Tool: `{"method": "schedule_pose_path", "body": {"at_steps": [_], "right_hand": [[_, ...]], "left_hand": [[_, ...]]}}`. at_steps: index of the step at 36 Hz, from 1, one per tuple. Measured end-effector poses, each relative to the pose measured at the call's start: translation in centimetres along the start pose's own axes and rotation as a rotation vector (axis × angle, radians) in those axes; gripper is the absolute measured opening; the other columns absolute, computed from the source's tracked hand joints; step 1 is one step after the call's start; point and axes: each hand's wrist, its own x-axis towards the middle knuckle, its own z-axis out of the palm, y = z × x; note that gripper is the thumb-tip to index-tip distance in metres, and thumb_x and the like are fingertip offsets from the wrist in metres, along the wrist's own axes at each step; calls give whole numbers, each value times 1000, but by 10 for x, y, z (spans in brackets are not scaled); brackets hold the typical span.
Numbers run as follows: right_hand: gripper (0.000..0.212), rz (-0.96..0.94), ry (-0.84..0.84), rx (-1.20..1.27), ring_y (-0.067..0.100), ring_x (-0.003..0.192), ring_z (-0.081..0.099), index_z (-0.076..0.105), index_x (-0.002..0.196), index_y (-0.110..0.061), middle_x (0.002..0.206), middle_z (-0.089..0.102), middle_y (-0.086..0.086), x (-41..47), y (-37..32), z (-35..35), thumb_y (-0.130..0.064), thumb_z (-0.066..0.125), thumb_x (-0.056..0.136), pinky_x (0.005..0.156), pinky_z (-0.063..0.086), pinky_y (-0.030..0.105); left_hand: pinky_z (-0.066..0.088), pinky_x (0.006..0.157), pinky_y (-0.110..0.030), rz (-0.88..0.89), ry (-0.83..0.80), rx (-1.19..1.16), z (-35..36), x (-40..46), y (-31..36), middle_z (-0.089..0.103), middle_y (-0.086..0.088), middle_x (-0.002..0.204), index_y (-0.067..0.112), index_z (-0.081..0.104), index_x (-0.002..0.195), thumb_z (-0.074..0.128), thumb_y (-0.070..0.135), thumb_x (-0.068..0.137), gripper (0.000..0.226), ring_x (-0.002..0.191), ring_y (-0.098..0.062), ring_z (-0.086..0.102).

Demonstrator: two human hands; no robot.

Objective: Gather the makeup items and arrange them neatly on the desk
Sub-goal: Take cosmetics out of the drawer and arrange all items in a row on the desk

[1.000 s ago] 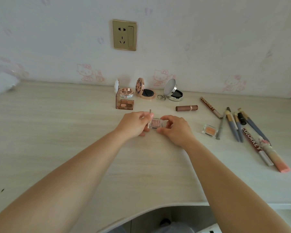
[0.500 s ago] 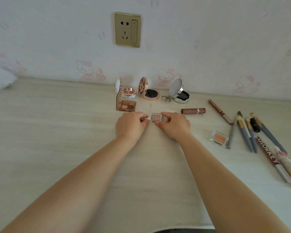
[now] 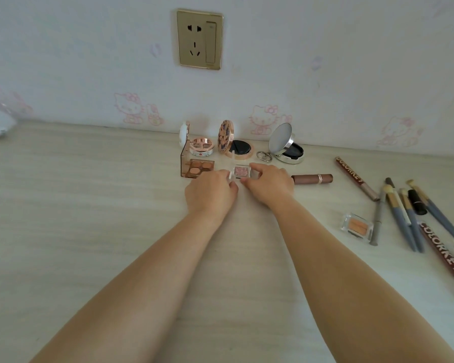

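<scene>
One head-worn wide-angle view looks forward and down across the tabletop [image 3: 63, 231] toward the wall [image 3: 325, 61], forearms stretching away from close below.

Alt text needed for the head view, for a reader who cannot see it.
Both hands, left hand and right hand, pinch a small clear pink eyeshadow case on a pale wooden desk. Open compacts stand behind it by the wall; a lipstick, brushes and pencils lie to the right.
</scene>
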Motion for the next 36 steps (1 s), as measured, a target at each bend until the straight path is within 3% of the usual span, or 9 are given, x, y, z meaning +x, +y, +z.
{"method": "schedule_pose_path", "body": {"at_steps": [6, 12, 15, 20, 28, 30, 33, 36], "right_hand": [[53, -1, -9, -35, 25, 125, 40, 41, 138, -38, 130, 55, -1, 3, -1, 1, -50, 51, 88, 100, 34, 35], [67, -26, 11, 30, 27, 120, 41, 26, 147, -28, 123, 56, 3, -7, 4, 1, -45, 53, 88, 102, 34, 39], [64, -48, 24, 177, 24, 113, 46, 32, 144, -24, 109, 59, 2, -25, 8, -1, -30, 60, 87, 100, 37, 36], [41, -82, 58, 298, 23, 107, 54, 54, 128, -20, 105, 61, 3, -63, 27, -9, -13, 58, 88, 96, 42, 31], [25, -40, 200, -60, 26, 115, 44, 64, 114, -16, 118, 53, 6, -113, 78, -33, -21, 51, 93, 83, 34, 28], [19, -44, 286, -90, 33, 107, 50, 68, 103, -9, 108, 58, 12, -126, 93, -42, -10, 56, 88, 81, 39, 32], [19, -58, 414, -95, 39, 79, 59, 67, 77, -4, 81, 61, 17, -138, 112, -47, 9, 67, 64, 63, 47, 37], [19, -12, 396, -170, 37, 95, 54, 66, 95, -5, 98, 62, 15, -147, 120, -55, -2, 61, 77, 76, 43, 40]], "left_hand": [[39, 72, -29, -4, -10, 24, 0, 2, 1, 65, -6, 114, 24, 60, 120, 44, 33, 92, 34, 107, -27, 57], [34, 69, -29, -39, -14, -39, 0, -2, -4, 64, -6, 113, 18, 57, 118, 47, 30, 91, 32, 107, -27, 57], [37, 70, -29, -39, -7, -144, -2, -9, -8, 66, -2, 104, 17, 53, 110, 50, 27, 88, 24, 100, -26, 58], [45, 72, -31, 73, -51, -218, -10, -31, -1, 67, 5, 92, 21, 60, 95, 55, 27, 87, 12, 93, -21, 60], [45, 88, -32, 230, -212, -219, 5, -61, 50, 65, 11, 101, 31, 63, 99, 58, 31, 84, 15, 100, -15, 60], [43, 91, -33, 285, -262, -258, 12, -67, 67, 61, 11, 106, 31, 62, 103, 60, 32, 83, 20, 101, -14, 59], [41, 93, -34, 372, -314, -249, 23, -73, 92, 54, 11, 120, 33, 56, 116, 62, 39, 82, 34, 107, -13, 56], [39, 97, -38, 432, -324, -215, 34, -75, 112, 45, 11, 134, 36, 46, 128, 63, 45, 81, 51, 115, -15, 52]]}}
